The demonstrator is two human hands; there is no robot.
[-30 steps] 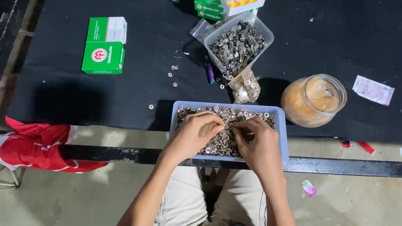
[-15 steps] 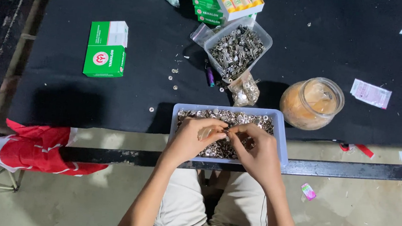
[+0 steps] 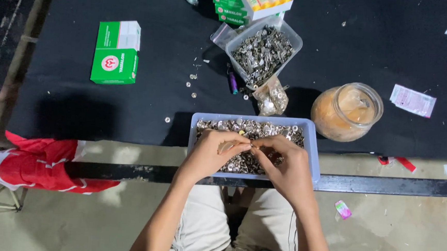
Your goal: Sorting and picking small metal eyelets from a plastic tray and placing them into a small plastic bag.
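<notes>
Hands lifted off the heap, now pinching together over the near tray.

Left hand (image 3: 212, 156) and right hand (image 3: 283, 165) meeting fingertip to fingertip on a small metal piece (image 3: 228, 146), raised above the fasteners (image 3: 254, 130) in the tray (image 3: 312, 146); exact hold unclear.

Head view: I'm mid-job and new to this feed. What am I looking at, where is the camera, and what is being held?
There is no machine here: a person works with two bare hands. The single camera sits on their head and looks down. The left hand and right hand meet fingertip to fingertip over a pale blue rectangular plastic tray full of small silvery metal pieces, pinching something too small to identify. The tray sits at the near edge of a black table. Farther back are a clear plastic tub of metal clips, a round glass jar and a green and white cardboard box.
</notes>
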